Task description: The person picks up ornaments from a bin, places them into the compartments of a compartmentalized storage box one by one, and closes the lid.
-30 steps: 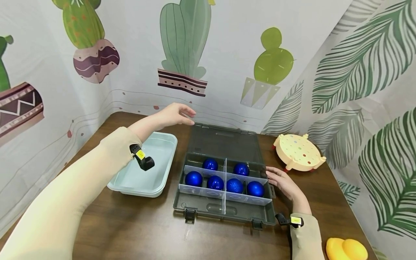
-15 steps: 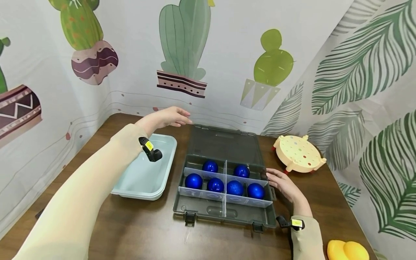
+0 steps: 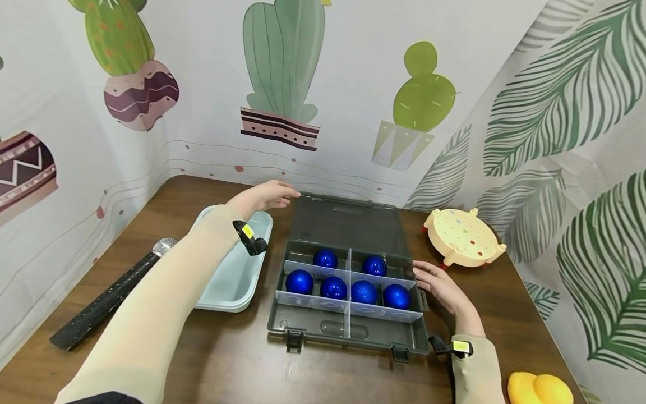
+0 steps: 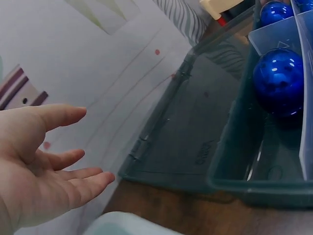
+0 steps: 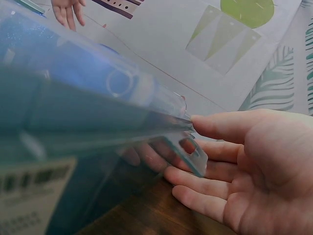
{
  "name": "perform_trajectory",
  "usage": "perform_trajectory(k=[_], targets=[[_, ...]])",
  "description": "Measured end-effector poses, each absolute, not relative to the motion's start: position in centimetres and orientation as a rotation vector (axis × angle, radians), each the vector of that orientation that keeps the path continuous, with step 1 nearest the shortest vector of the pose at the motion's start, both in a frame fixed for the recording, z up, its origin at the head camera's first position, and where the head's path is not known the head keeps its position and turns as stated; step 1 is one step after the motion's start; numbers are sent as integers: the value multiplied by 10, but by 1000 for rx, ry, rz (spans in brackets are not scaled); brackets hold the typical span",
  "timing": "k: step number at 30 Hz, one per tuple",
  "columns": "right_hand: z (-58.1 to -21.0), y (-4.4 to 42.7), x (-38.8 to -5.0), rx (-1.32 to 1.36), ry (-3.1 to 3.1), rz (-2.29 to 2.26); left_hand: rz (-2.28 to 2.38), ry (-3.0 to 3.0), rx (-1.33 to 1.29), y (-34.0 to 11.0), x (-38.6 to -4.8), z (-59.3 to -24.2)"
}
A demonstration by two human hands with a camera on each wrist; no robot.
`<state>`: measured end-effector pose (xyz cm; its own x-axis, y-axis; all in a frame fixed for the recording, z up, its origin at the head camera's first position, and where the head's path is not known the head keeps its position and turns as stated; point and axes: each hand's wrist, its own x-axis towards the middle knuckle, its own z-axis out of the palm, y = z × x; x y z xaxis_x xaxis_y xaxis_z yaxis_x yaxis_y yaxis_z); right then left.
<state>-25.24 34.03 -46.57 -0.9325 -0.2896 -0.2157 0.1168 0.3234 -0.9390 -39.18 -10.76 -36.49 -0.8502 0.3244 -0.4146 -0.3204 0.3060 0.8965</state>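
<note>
A dark translucent storage box (image 3: 323, 326) lies on the table with its lid (image 3: 348, 224) folded back flat toward the wall. Clear dividers split the box, and several blue balls (image 3: 333, 288) sit in its middle and rear compartments. Close to the lid's rear left corner, my left hand (image 3: 267, 197) hovers empty; the left wrist view shows its fingers (image 4: 88, 191) spread and apart from the lid. At the box's right side rests my right hand (image 3: 444, 289). In the right wrist view its thumb touches the box edge, and its fairly straight fingers (image 5: 205, 193) lie by the side tab (image 5: 198, 159).
Left of the box stands a pale blue tray (image 3: 237, 307), partly under my left forearm. A black microphone (image 3: 108, 300) lies farther left. A cream round toy with short legs (image 3: 466, 238) stands at the back right, and a yellow toy (image 3: 540, 388) sits at the front right.
My left hand has moved right and slightly down, nearer the lid's corner. As the left arm shifted, the microphone came into view. My right hand, the box and the balls have stayed in place.
</note>
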Motion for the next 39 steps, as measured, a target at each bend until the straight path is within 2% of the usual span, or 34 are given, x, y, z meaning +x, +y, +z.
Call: perform_trajectory(k=[30,39], targets=[[-463,339,-252,-142,2248,-1675,1304,2110,-34,-82,-403,-400],[-465,337,-252,-141,2233,-1680,1265,2112,-79,-80,-399,-396]])
